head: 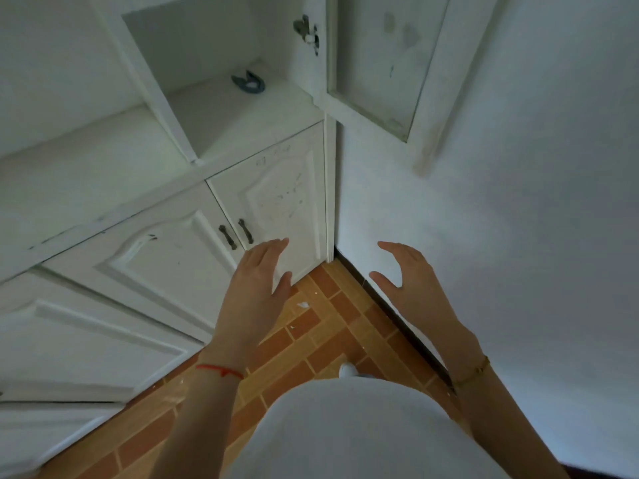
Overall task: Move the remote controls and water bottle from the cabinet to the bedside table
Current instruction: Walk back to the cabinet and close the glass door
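A white cabinet (242, 140) fills the left and top of the head view. Its upper compartment stands open, with the glass door (377, 60) swung out to the right. On that shelf lies only a small dark grey clip-like object (249, 83). No remote control, water bottle or bedside table is in view. My left hand (257, 288) hovers with straight fingers in front of the lower cabinet door, below its handles. My right hand (411, 281) hovers with relaxed, spread fingers near the white wall. Both hands hold nothing.
Two lower doors carry dark handles (237, 232) side by side. A white wall (501, 236) runs along the right, with a dark skirting strip (390, 312) at its foot. Orange and brown floor tiles (321, 333) lie between the cabinet and the wall.
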